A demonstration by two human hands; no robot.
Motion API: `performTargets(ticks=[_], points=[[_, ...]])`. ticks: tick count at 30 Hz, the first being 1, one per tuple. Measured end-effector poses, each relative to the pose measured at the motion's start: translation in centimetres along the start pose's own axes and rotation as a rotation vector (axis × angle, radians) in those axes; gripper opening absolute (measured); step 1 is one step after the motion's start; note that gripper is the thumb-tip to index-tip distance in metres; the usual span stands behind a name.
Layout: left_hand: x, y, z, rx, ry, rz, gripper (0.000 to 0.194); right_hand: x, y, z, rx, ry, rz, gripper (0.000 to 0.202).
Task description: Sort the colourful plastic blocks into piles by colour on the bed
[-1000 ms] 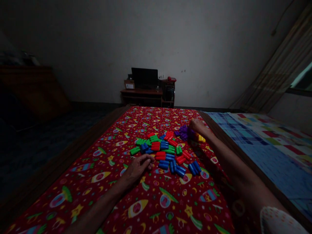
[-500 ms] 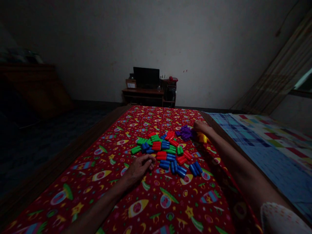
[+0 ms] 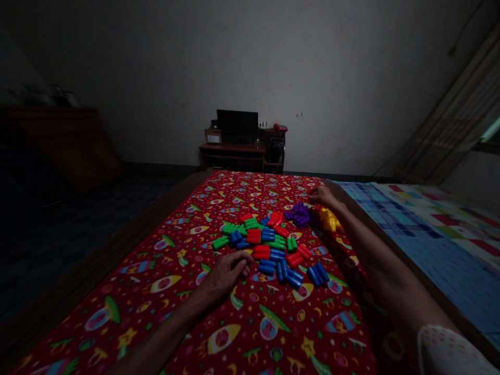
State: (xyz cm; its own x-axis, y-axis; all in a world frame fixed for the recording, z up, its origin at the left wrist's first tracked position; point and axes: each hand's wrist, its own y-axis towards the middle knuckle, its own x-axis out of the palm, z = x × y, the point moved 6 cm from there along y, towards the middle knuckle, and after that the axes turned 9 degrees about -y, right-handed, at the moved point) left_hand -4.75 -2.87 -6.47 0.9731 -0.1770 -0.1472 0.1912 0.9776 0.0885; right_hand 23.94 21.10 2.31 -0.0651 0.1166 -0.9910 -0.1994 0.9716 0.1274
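Resting on the red cloth (image 3: 250,302), left of the purple blocks (image 3: 301,214) and nearer to the person, the left hand (image 3: 226,272) has loosely bent fingers; if they hold something, I cannot tell. Red, green and blue blocks (image 3: 268,235) lie mostly between this hand and the purple blocks. Slightly right of the purple blocks and beyond them is the right hand (image 3: 321,196), fingers bent, whether pinching I cannot tell. Yellow blocks (image 3: 329,221) lie right of the purple ones. The step seems a reach; taking one block would call for fingers lowered around it.
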Motion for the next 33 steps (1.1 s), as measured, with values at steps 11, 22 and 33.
performTargets(ticks=[11,22,33], points=[[0.1,-0.1,0.2,0.034,0.021,-0.005,0.024,-1.1,-0.6,-3.2,-0.116,0.053,0.023,0.025],[0.2,-0.1,0.6,0.025,0.023,-0.007,0.026,-4.1,-4.3,-2.1,-0.054,-0.058,0.140,0.032],[0.0,0.0,-0.2,0.040,0.033,-0.009,0.026,1.5,-1.3,-1.8,0.099,-0.196,-0.148,0.037]])
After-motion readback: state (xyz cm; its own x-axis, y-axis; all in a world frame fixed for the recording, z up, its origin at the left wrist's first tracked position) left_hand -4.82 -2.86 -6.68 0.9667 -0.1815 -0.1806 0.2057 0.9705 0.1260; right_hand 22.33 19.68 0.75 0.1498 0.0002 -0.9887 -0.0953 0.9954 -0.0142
